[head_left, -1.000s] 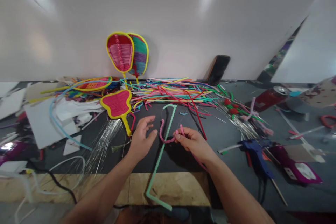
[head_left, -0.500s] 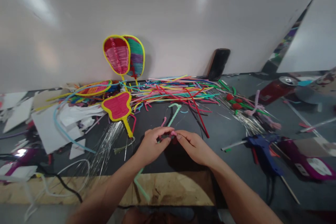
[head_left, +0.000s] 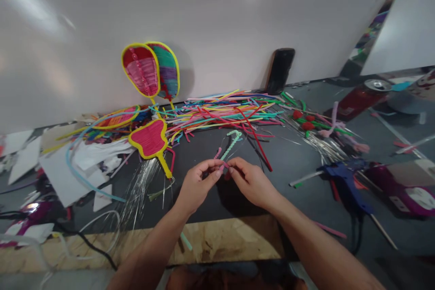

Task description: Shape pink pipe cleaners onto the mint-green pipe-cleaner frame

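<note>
Between my fingertips is a small pink pipe cleaner [head_left: 222,167]. My left hand [head_left: 199,186] pinches it from one side, and my right hand [head_left: 250,185] from the other, the fingertips nearly touching. Part of the pink piece is covered by my fingers. Just beyond them a mint-green twisted pipe cleaner [head_left: 231,147] with a hooked top lies on the dark table. To the left rests a pink fan with a yellow pipe-cleaner edge [head_left: 149,139]. A long heap of coloured pipe cleaners [head_left: 217,115] stretches behind my hands.
Two fans [head_left: 142,70] lean on the pale wall beside a black phone [head_left: 280,70]. At the right are a blue glue gun [head_left: 346,186], a purple device [head_left: 401,190] and a red can [head_left: 363,99]. White paper [head_left: 61,176], silver strands [head_left: 136,195] and cables occupy the left.
Both hands stay together at the pink pipe cleaner, with small finger movements. The view has shifted slightly, and the right forearm now leaves a pink strip visible beside it.
</note>
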Tool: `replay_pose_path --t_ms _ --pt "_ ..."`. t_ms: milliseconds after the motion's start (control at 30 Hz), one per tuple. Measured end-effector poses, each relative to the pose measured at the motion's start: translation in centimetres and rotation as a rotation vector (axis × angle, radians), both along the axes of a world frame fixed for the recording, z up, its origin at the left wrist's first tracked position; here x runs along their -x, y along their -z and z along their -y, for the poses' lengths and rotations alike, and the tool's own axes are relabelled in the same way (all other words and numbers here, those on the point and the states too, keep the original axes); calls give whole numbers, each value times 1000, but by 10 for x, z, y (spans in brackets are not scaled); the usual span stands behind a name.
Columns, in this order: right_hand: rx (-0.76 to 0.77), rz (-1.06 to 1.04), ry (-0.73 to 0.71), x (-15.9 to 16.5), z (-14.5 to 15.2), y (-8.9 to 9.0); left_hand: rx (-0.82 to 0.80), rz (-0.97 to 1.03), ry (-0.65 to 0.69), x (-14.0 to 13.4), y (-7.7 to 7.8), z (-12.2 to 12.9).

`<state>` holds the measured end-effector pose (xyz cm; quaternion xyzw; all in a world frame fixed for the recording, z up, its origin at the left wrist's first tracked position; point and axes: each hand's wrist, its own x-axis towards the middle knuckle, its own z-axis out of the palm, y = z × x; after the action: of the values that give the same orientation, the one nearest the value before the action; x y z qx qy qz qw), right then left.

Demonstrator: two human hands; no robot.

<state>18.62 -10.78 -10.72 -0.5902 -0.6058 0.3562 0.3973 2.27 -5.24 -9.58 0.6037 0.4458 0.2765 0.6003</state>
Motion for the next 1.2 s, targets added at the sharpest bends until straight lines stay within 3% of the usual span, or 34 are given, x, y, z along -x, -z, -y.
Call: replay_pose_path --t_ms 133,600,1200 --pt "-26 -20 21 0 0 1 -16 -11 -57 0 2 2" --pt "-39 -54 -16 4 1 2 -141 -48 -32 2 5 2" --pt "-77 5 -30 5 1 5 -136 -39 -25 3 6 3"
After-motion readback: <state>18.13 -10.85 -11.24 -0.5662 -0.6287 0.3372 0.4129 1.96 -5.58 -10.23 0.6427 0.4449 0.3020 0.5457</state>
